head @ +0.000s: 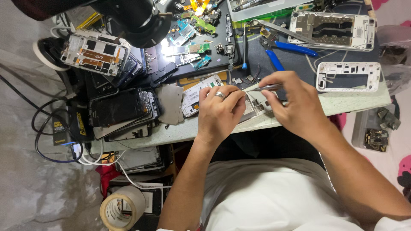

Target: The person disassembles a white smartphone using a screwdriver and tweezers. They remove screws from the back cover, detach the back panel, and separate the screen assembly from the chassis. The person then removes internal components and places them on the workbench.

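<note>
left hand (218, 112): curled, pinning white opened phone frame (252, 107)
right hand (295, 105): pinching thin metal tool (269, 87)
nearby: blue-handled pliers (284, 51), stacked dark phone screens (117, 111)

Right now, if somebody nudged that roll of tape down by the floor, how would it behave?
The roll of tape is round and looks tilted against the clutter, so a nudge could probably start it rolling or tip it flat. Its hollow core suggests it is fairly light. A white cable runs close above it and might catch it.
</note>
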